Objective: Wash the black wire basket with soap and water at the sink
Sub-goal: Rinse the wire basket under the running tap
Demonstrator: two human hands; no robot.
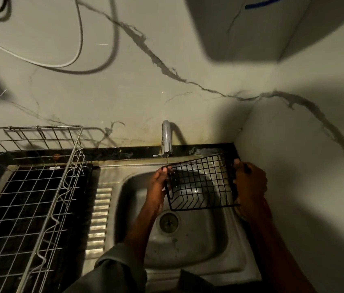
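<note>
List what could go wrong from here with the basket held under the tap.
1. The thin stream from the tap meets only the far left corner of the black wire basket, so most wires may stay unrinsed.
2. The left hand and right hand grip only its side edges above the sink; wet or soapy wire might slip and drop.

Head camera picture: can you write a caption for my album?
Both hands, left and right, hold a black wire basket under the tap over the sink.

Dim, hard shadows, wide-angle edge warping
</note>
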